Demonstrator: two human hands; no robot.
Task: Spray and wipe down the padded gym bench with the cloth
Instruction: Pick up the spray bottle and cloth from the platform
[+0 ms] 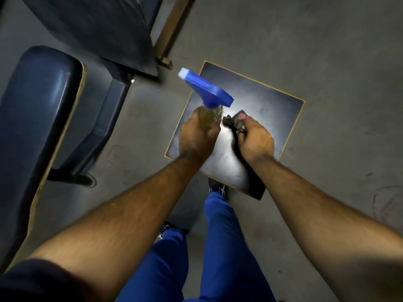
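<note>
Navy padding covers the long gym bench (pixel 39 118), which fills the nine o'clock side of the view, its yellow-edged base running down toward seven o'clock and its dark frame and foot standing on the grey floor (pixel 327 51). At eleven o'clock a second dark pad (pixel 98 29) tilts over the frame, with a brown wooden post (pixel 172 29) just beside it at twelve.

Near the centre, the left hand (pixel 196 140) grips the spray bottle (pixel 210 114) around its clear body, which holds yellowish liquid; the blue trigger head with its white nozzle points toward eleven o'clock. Just beside it, at one o'clock from centre, the right hand (pixel 255 140) is curled tight around a dark cloth (pixel 236 122), bunched so that only a crumpled edge shows past the fingers. Both hands hover above a square dark pad with yellow piping (pixel 272 101), glossy under a bright light patch; whether the cloth touches it cannot be told.

At six o'clock, blue trouser legs (pixel 224 236) and dark shoes (pixel 218 189) stand on the floor, one shoe just at the square pad's near corner.
</note>
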